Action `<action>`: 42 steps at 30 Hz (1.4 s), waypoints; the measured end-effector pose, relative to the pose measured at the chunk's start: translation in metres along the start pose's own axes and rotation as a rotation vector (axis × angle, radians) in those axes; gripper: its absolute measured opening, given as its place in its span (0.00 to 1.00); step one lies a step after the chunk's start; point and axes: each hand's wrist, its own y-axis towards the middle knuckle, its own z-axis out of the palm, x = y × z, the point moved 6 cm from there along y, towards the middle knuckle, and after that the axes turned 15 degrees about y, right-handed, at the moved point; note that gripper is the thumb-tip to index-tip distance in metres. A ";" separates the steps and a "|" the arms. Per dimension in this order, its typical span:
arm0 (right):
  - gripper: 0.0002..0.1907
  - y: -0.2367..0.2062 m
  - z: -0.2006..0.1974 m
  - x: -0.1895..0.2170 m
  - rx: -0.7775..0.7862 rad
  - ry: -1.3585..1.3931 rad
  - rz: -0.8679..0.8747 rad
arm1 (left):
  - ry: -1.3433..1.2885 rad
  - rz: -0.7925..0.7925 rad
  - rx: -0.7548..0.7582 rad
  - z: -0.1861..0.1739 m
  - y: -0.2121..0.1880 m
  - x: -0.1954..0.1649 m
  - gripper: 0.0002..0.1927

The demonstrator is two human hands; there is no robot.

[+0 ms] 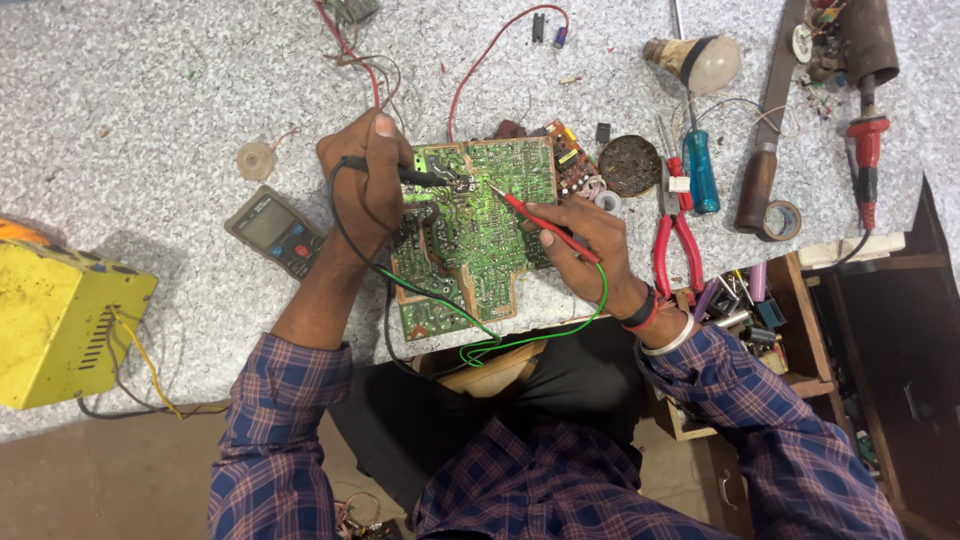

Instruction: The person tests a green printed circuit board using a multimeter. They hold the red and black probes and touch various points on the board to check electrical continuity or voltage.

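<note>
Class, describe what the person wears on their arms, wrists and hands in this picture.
Both arms wear plaid shirt sleeves in blue, purple and red, rolled up. The left hand is bare. By the right hand, the wrist carries a black band, a thin red thread and a white bangle. No gloves.

A boxy yellow metal case (pixel 60 325) sits at the left edge of the speckled grey worktop (pixel 150 90). Far right lie a blue-handled screwdriver (pixel 700 170), red-handled pliers (pixel 675 245), a brown tape roll (pixel 782 220) and a pale light bulb (pixel 700 62).
</note>
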 end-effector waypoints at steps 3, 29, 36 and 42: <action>0.14 -0.001 0.001 -0.001 -0.005 0.002 -0.016 | 0.000 -0.012 -0.002 0.001 -0.001 0.002 0.24; 0.14 0.002 0.001 0.001 0.003 -0.006 -0.009 | -0.013 -0.028 -0.010 0.003 -0.001 0.010 0.25; 0.15 -0.001 -0.001 -0.002 0.000 0.009 -0.006 | 0.003 -0.018 -0.008 0.006 -0.001 0.009 0.25; 0.15 -0.005 0.000 -0.006 -0.004 0.006 0.002 | -0.008 0.004 -0.013 0.009 -0.003 0.010 0.25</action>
